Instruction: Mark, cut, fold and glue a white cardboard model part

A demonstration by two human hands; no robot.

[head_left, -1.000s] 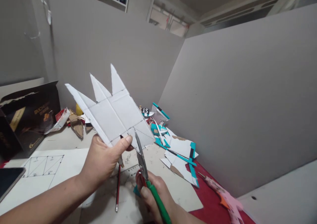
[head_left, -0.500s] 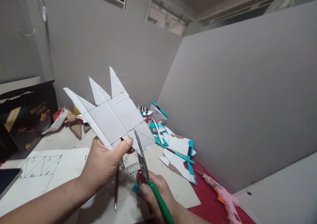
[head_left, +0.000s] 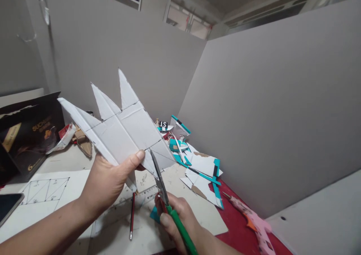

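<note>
My left hand (head_left: 109, 180) grips a white piece of cardboard (head_left: 121, 131) by its lower edge, thumb on top and fingers hidden behind. Pointed triangles stick up from the card's far edge, and pencil or pen lines cross its face. My right hand (head_left: 180, 217) is closed around green-handled scissors (head_left: 179, 225). The scissor blades lie at the card's lower right part, along a cut beside a narrow pointed flap. Below the card, a red and black pencil (head_left: 132, 213) and a clear ruler (head_left: 148, 193) lie on the table; the card and hand hide part of them.
On the left are a dark box (head_left: 28, 135), a phone (head_left: 9, 206), a paper drawing (head_left: 56, 206) and a small brown cardboard boat (head_left: 84, 145). White and teal card scraps (head_left: 203, 172) lie on the right. A pink glue gun (head_left: 254, 219) rests on red cloth (head_left: 234, 217).
My left hand and the cardboard have shifted slightly left and tilted. The scissors remain at the lower cut, moved only a little. More of the ruler shows beneath the card.
</note>
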